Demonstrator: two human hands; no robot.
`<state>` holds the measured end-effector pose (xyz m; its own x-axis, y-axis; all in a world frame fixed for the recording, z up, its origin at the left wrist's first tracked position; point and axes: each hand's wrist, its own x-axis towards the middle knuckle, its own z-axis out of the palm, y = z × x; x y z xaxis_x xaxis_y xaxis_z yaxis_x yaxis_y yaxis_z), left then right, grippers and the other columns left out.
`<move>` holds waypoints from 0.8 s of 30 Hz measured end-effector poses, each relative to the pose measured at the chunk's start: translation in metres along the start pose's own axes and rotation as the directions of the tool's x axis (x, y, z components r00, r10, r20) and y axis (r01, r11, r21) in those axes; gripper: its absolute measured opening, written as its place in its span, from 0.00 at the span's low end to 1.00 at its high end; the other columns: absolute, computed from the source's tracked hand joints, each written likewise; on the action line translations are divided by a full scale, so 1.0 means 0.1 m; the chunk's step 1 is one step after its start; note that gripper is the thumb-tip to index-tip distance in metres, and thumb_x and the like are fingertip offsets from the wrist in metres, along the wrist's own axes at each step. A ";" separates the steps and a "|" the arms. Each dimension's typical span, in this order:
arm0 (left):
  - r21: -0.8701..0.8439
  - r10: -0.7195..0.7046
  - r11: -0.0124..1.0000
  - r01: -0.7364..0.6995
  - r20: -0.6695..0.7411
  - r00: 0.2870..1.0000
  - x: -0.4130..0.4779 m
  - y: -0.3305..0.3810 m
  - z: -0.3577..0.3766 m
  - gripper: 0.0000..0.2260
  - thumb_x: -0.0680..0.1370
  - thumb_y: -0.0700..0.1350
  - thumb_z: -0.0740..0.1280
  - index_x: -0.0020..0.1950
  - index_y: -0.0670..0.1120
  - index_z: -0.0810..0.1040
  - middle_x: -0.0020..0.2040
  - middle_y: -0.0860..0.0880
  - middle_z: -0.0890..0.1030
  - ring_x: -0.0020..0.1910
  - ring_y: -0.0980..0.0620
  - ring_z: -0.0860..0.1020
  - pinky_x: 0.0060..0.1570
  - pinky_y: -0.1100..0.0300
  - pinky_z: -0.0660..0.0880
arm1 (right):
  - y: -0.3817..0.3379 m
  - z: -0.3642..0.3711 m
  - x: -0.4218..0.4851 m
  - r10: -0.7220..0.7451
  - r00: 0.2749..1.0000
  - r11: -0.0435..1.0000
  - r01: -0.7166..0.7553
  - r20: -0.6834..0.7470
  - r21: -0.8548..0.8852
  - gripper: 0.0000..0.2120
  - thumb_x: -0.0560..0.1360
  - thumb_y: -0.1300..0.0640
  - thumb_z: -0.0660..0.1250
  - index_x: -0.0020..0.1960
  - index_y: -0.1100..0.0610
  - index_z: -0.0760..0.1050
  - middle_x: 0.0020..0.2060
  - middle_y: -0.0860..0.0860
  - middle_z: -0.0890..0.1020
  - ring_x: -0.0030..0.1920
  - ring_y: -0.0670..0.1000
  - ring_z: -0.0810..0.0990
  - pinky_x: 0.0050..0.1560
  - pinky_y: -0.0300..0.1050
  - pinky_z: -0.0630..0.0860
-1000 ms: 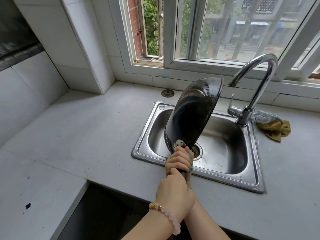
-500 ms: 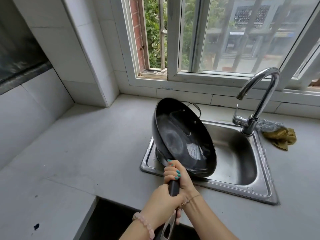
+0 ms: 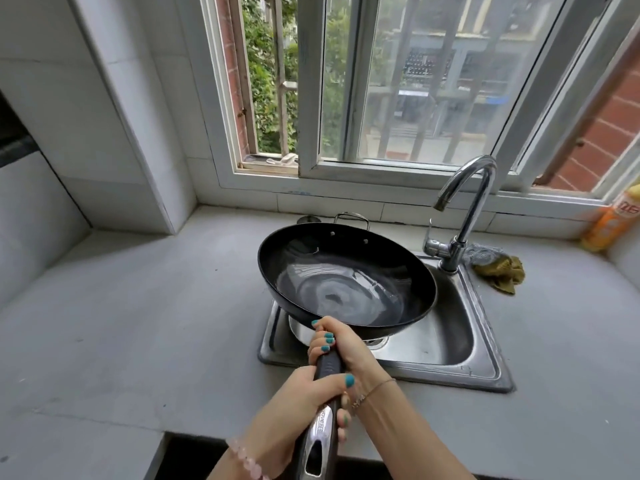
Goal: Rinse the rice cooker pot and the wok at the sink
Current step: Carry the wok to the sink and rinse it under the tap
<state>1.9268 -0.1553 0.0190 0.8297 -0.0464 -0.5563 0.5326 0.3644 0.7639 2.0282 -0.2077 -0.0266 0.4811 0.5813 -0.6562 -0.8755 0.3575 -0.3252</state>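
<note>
- You hold the black round metal wok (image 3: 346,282) mouth-up above the left part of the rectangular steel sink (image 3: 485,344).
- Your right hand (image 3: 341,344) grips the wok's handle nearest the bowl. Your left hand (image 3: 304,400) grips it just behind, closer to you.
- The sink is set into the grey stone worktop (image 3: 138,323).
- The curved chrome tap (image 3: 464,216) stands at the sink's back right corner.
- A crumpled olive cloth (image 3: 502,273) lies on the worktop just right of the tap.
- An orange plastic bottle (image 3: 613,220) stands farther right, by the window sill.
</note>
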 end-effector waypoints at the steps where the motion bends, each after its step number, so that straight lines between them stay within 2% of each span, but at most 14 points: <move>1: -0.006 -0.003 1.000 0.003 0.011 1.000 -0.02 0.00 -0.01 0.14 0.78 0.35 0.61 0.32 0.38 0.69 0.21 0.46 0.70 0.17 0.53 0.70 0.19 0.65 0.69 | -0.01 0.03 -0.05 -0.006 1.000 1.000 0.006 -0.003 0.003 0.24 0.77 0.64 0.56 0.21 0.57 0.61 0.15 0.47 0.62 0.13 0.43 0.62 0.14 0.32 0.62; 6: 0.014 -0.025 1.000 0.024 0.083 0.996 -0.08 0.00 -0.06 0.13 0.76 0.36 0.64 0.31 0.38 0.70 0.21 0.45 0.71 0.18 0.53 0.71 0.19 0.64 0.70 | 0.09 0.06 -0.14 -0.050 0.999 0.998 0.051 -0.020 0.026 0.21 0.77 0.64 0.56 0.25 0.57 0.61 0.16 0.47 0.63 0.14 0.43 0.63 0.14 0.32 0.63; 9: 0.009 -0.036 0.999 0.035 0.087 0.996 -0.14 0.02 -0.04 0.13 0.78 0.34 0.60 0.32 0.38 0.70 0.22 0.46 0.71 0.18 0.53 0.71 0.19 0.65 0.69 | 0.12 0.08 -0.23 -0.067 0.997 0.996 0.069 -0.036 0.063 0.19 0.77 0.64 0.56 0.28 0.56 0.61 0.16 0.48 0.64 0.14 0.43 0.63 0.14 0.32 0.63; 15: 0.032 -0.025 0.999 0.022 0.088 0.996 -0.26 -0.11 0.04 0.12 0.77 0.32 0.59 0.33 0.38 0.70 0.25 0.45 0.71 0.19 0.54 0.71 0.19 0.64 0.70 | 0.23 -0.03 -0.38 -0.099 0.993 0.989 0.106 -0.072 0.101 0.16 0.77 0.64 0.57 0.31 0.57 0.62 0.17 0.48 0.65 0.14 0.43 0.64 0.15 0.32 0.64; 24: 0.104 0.013 0.994 -0.034 0.193 0.981 -0.60 -0.40 0.35 0.08 0.76 0.34 0.64 0.37 0.37 0.70 0.23 0.45 0.70 0.19 0.53 0.71 0.19 0.63 0.71 | 0.37 -0.32 -0.89 -0.137 0.990 0.984 0.139 -0.022 0.114 0.17 0.78 0.62 0.56 0.30 0.57 0.61 0.16 0.47 0.65 0.14 0.43 0.64 0.15 0.32 0.64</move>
<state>1.8620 -0.1998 0.0333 0.8533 -0.2200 -0.4727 0.5188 0.2674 0.8120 1.9516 -0.2695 -0.0026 0.5957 0.5103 -0.6203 -0.7892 0.5155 -0.3338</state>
